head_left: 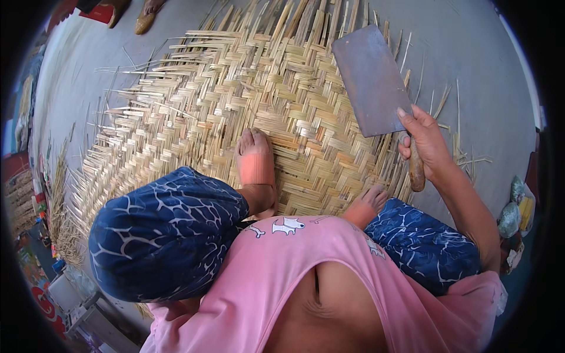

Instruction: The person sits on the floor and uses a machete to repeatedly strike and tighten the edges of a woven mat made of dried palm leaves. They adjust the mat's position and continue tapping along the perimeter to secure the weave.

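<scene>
My right hand is closed around the wooden handle of a cleaver. Its broad, dark rectangular blade is raised over the right edge of a woven mat, with the thumb resting at the blade's base. The mat is plaited from flat, straw-coloured strips in a zigzag pattern. Loose strip ends stick out along its far, left and right edges. Both my feet stand on the mat, the left foot near its middle and the right foot at its near right. My left hand does not show.
The mat lies on a grey floor. At the far left a bundle of dry strips leans near assorted items. Plastic bags lie at the right rim. Another person's foot shows at the top left.
</scene>
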A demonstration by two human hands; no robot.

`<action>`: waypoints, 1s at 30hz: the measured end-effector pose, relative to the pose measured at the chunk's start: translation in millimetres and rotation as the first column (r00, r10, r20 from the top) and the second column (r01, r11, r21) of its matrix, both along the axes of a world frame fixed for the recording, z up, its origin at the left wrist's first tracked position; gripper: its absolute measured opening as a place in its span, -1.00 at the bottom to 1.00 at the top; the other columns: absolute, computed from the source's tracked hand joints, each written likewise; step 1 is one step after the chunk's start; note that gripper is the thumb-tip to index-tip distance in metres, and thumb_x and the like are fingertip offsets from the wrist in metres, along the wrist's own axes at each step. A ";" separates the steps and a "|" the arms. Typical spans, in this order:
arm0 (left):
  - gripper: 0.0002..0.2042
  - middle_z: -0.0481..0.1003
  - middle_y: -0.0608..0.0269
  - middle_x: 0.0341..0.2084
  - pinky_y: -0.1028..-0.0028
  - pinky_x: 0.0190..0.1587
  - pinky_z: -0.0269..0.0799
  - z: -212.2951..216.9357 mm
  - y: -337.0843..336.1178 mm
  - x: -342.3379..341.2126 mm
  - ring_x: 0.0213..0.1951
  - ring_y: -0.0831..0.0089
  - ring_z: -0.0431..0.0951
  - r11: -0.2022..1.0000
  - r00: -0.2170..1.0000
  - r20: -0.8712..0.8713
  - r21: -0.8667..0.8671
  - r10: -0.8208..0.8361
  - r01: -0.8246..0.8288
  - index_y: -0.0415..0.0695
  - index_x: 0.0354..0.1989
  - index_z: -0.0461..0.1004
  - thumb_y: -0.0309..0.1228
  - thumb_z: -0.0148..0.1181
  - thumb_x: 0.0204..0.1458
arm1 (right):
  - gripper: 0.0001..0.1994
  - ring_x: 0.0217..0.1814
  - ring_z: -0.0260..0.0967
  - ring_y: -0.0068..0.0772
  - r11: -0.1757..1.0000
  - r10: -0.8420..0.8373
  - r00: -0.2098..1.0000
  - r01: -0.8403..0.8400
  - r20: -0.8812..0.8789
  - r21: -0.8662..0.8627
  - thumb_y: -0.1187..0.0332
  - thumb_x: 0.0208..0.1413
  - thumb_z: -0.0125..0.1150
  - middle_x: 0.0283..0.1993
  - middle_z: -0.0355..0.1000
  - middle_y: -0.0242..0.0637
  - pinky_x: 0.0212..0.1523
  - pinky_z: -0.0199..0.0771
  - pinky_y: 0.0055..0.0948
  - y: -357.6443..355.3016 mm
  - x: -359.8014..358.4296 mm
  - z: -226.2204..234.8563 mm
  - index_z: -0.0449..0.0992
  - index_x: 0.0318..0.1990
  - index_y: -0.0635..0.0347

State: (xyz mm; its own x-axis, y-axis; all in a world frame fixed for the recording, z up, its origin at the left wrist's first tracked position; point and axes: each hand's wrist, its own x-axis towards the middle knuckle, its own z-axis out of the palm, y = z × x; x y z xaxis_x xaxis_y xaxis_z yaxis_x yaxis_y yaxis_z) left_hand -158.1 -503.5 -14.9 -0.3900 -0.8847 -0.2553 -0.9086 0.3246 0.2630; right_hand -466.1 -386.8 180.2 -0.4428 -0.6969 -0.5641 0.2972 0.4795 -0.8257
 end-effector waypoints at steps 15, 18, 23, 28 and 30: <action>-0.63 0.29 -0.06 0.06 0.35 0.18 0.17 53.1 -39.0 163.5 0.14 0.20 0.27 0.773 0.974 0.218 0.609 0.053 -0.178 -0.26 -0.02 0.26 -0.37 0.07 0.01 | -0.74 -0.07 0.39 -0.44 0.999 -0.004 0.906 -0.018 -0.423 -0.050 0.21 0.27 0.00 -0.16 0.44 -0.31 -0.03 0.43 -0.33 -16.7 -45.4 48.5 0.40 -0.05 0.19; -0.64 0.31 -0.05 0.04 0.35 0.17 0.18 51.8 -51.8 151.8 0.13 0.21 0.29 0.744 0.972 0.235 0.647 0.014 -0.167 -0.25 -0.03 0.28 -0.37 0.09 0.00 | -0.64 0.04 0.39 -0.37 0.979 0.162 0.985 -0.153 -0.056 0.132 0.14 0.23 0.03 -0.04 0.44 -0.18 0.01 0.43 -0.34 -9.1 -48.0 -7.9 0.39 0.01 0.22; -0.66 0.33 -0.04 0.02 0.34 0.15 0.20 52.2 -69.1 136.0 0.11 0.23 0.31 0.703 0.964 0.262 0.694 -0.046 -0.156 -0.24 -0.06 0.30 -0.38 0.11 -0.01 | -0.68 -0.03 0.42 -0.39 0.970 0.241 0.968 -0.238 0.067 -0.057 0.19 0.24 0.04 -0.09 0.45 -0.14 -0.03 0.43 -0.38 -42.4 -2.0 -87.2 0.39 -0.01 0.25; -0.68 0.35 -0.02 -0.01 0.34 0.13 0.22 58.9 -82.5 117.7 0.09 0.24 0.34 0.676 0.953 0.288 0.721 -0.095 -0.151 -0.23 -0.09 0.33 -0.39 0.13 -0.03 | -0.68 -0.02 0.42 -0.40 0.941 0.262 0.960 -0.276 -0.096 -0.195 0.17 0.23 0.06 -0.07 0.44 -0.18 -0.04 0.45 -0.37 -79.5 16.0 -113.9 0.40 -0.03 0.24; -0.68 0.36 -0.02 -0.02 0.33 0.12 0.23 61.8 -87.9 110.8 0.08 0.24 0.35 0.669 0.950 0.292 0.728 -0.110 -0.147 -0.23 -0.10 0.34 -0.39 0.14 -0.03 | -0.70 -0.02 0.43 -0.37 0.975 0.209 0.977 -0.205 0.044 -0.091 0.16 0.23 0.08 -0.06 0.44 -0.21 -0.13 0.51 -0.39 -81.9 19.1 -108.5 0.44 -0.07 0.20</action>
